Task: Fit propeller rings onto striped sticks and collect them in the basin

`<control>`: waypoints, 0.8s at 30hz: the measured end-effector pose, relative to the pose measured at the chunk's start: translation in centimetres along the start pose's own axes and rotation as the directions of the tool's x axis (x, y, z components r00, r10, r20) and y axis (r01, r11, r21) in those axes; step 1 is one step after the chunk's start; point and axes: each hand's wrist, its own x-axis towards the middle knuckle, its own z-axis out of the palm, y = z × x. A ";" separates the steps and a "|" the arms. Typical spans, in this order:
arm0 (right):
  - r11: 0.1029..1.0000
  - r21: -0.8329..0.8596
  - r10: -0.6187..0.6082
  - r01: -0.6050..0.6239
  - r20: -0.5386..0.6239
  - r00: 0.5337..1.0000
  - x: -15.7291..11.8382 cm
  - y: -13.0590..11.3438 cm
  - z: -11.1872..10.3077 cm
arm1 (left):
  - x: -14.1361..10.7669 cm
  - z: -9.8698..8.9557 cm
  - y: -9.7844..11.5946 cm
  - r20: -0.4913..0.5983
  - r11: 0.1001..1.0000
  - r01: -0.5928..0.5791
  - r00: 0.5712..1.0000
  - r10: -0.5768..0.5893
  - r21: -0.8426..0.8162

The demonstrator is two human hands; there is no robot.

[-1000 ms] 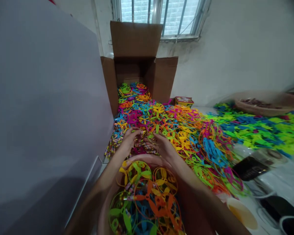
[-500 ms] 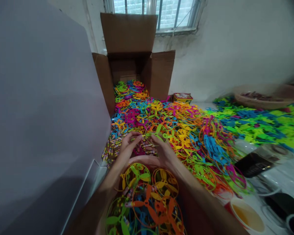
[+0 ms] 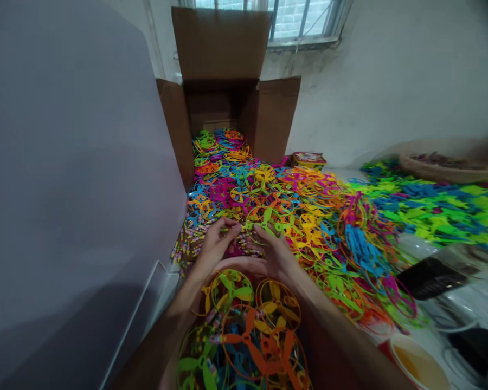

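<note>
A tall grey panel (image 3: 73, 162) fills my view from 7 to 10 o'clock, and at 12 o'clock an open cardboard carton (image 3: 222, 46) stands with its flaps up below a barred window (image 3: 305, 21). A great heap of bright plastic propeller rings (image 3: 309, 216) lies from the carton's mouth across the table toward 3 o'clock. At 6 o'clock, under my forearms, a dark reddish-brown bin (image 3: 333, 346) holds yellow, orange, green and blue rings. At 2 o'clock a woven basket (image 3: 451, 170) holds something brownish, too blurred to tell, above a drift of loose green and blue blades (image 3: 435, 211). At 1 o'clock a small red-and-yellow printed box (image 3: 309, 160) carries writing too small to read. A black handset (image 3: 431, 279) lies at 4 o'clock, and a cup (image 3: 418, 365) of amber liquid stands at 5. My left hand (image 3: 213, 249) is nearly closed, pinching the stem of a lime-green propeller ring (image 3: 264, 225), which sits at 12 o'clock just past my hands. My right hand (image 3: 274, 254) is half open, its fingers (image 3: 264, 235) against the ring's lower edge; I cannot tell whether they grip it. Striped sticks (image 3: 191, 244) lie just beside my left hand. Half a second ago the ring sat about here too; the whole scene now sits slightly higher in my view.
</note>
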 end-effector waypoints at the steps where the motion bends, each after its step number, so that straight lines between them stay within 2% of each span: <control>1: 1.000 -0.008 -0.015 0.015 -0.014 1.000 0.0 0.0 0.0 | 0.0 -0.1 0.0 0.001 1.000 -0.001 1.000 0.001 0.013; 6: 0.995 -0.064 -0.079 0.081 0.040 0.996 -0.1 0.0 0.1 | -0.1 -0.2 0.2 -0.001 0.999 -0.007 1.000 0.007 0.052; 10: 0.993 -0.063 -0.100 0.100 0.009 0.995 -0.1 0.0 0.2 | -0.2 -0.2 0.5 0.010 0.996 -0.022 1.000 0.022 0.083; 13: 0.990 -0.087 -0.108 0.107 -0.007 0.994 -0.2 0.0 0.2 | -0.1 -0.1 0.6 0.021 0.998 0.009 1.000 -0.011 0.062; 18: 0.987 -0.097 -0.127 0.126 0.000 0.992 -0.3 0.0 0.2 | -0.1 -0.2 0.5 0.021 1.000 -0.002 1.000 0.002 0.025; 24: 0.983 -0.100 -0.154 0.153 -0.010 0.988 -0.3 0.1 0.3 | 0.0 -0.2 0.1 0.043 0.991 0.100 0.994 -0.097 -0.090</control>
